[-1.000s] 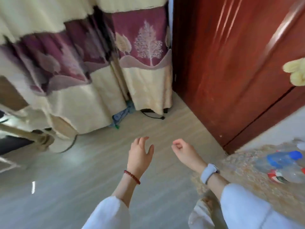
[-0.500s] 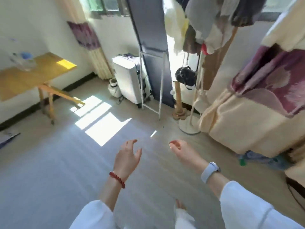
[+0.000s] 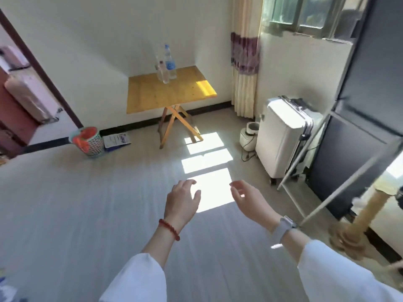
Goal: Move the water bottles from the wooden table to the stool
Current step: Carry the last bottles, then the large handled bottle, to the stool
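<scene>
Both hands are empty and held out in front: the left hand (image 3: 182, 200) with fingers loosely spread, the right hand (image 3: 248, 198) relaxed and slightly curled, gripping nothing. The water bottles (image 3: 166, 66) stand upright in a tight cluster on the wooden counter (image 3: 165, 94), well ahead of the hands and a little to their left, against the far wall (how many bottles is hard to tell; they overlap). The step in hand looks like the approach to fetch them. Next comes crossing the floor (image 3: 87, 203), then closing a hand round a bottle. No stool is in view.
</scene>
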The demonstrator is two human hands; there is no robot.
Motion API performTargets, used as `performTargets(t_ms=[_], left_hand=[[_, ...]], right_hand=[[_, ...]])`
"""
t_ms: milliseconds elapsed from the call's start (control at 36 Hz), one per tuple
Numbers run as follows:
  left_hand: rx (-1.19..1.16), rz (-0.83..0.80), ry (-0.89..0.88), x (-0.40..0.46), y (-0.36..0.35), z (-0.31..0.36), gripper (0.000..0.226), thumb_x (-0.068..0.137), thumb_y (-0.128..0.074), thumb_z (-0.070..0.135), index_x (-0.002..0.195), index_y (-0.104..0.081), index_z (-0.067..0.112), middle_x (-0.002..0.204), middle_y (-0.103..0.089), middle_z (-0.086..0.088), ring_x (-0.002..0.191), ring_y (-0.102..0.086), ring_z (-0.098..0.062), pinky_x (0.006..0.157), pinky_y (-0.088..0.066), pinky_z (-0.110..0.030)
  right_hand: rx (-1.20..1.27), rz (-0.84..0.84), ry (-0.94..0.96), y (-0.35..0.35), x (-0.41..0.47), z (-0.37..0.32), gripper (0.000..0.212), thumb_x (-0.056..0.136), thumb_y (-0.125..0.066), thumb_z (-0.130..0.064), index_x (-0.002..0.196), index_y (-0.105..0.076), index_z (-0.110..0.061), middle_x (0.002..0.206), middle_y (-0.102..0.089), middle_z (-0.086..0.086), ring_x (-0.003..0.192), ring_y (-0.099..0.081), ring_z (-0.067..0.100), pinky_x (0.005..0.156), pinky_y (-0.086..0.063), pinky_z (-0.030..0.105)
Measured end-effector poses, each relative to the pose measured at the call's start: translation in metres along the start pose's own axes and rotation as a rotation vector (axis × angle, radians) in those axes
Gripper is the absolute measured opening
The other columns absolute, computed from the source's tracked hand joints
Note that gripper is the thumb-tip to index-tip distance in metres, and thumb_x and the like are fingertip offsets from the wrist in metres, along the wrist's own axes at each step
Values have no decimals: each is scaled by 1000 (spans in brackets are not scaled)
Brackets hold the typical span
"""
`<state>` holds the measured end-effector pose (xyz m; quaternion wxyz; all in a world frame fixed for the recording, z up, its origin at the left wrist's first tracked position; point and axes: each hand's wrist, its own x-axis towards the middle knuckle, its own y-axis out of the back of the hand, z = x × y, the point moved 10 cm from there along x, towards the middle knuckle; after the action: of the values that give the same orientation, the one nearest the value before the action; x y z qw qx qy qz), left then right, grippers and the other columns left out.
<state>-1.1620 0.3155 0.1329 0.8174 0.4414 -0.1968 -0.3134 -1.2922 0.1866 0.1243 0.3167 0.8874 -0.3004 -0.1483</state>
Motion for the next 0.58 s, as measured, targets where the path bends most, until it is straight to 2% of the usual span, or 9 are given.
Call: performTargets(t_ms=[56, 250, 444, 583], left_hand=[[5, 32, 46, 26, 14, -17, 35, 92, -47, 27, 124, -50, 13, 127, -53, -5, 118, -46, -22, 99, -39, -34], [37, 128, 221, 132, 52, -125, 35, 91, -48, 26, 123, -51, 13, 128, -53, -6, 120, -45, -23, 98, -39, -36], [45, 218, 214, 285, 106, -201, 33, 91, -50, 25, 121, -54, 12, 126, -55, -6, 118, -48, -23, 97, -40, -37], [53, 235, 194, 398, 147, -242, 31, 91, -49, 26, 119, -54, 14, 124, -56, -3, 114, -49, -23, 94, -41, -37]], right_hand=[[-74, -48, 72, -15, 45, -16, 30, 94, -43, -26, 118, -54, -12, 117, -62, 5, 103, -59, 19, 89, -45, 29], [-337, -148, 313, -76, 193, -75, 33, 95, -40, -27, 123, -50, -13, 126, -56, 8, 113, -53, 26, 95, -43, 36], [-563, -148, 443, -125, 364, -155, 36, 95, -36, -31, 126, -47, -15, 131, -51, 6, 119, -47, 26, 97, -42, 38], [-562, -112, 482, -141, 473, -216, 36, 95, -37, -32, 125, -48, -17, 130, -52, 4, 120, -47, 23, 97, -41, 36]])
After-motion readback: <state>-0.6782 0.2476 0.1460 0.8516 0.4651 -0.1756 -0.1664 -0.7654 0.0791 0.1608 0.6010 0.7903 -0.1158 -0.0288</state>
